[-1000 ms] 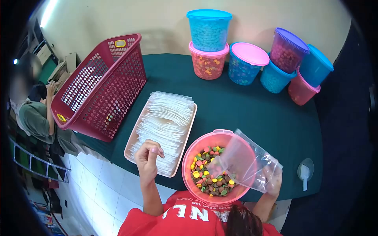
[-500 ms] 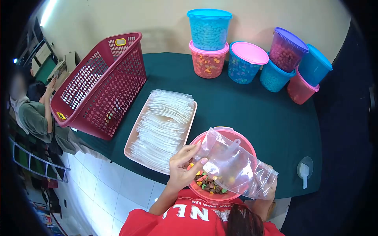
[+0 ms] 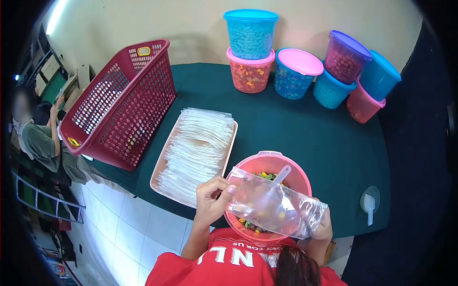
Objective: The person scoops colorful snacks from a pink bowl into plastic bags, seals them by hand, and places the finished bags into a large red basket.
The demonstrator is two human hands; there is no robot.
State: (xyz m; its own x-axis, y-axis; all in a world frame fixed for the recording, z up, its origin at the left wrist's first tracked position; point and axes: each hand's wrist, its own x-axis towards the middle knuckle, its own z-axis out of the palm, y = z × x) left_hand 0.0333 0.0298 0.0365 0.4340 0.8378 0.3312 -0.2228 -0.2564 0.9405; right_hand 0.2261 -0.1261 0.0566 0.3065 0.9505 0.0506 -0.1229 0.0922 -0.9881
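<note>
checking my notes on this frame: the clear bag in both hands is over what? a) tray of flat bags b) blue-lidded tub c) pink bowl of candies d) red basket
c, the left hand and right hand hold the clear bag over the pink bowl, candies showing beneath it.

Single head view, steep downward, close over table (image 3: 305, 133).

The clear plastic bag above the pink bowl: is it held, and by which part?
Yes. The left hand pinches the clear plastic bag at its left end, and the right hand grips its right end, above the pink bowl.
</note>
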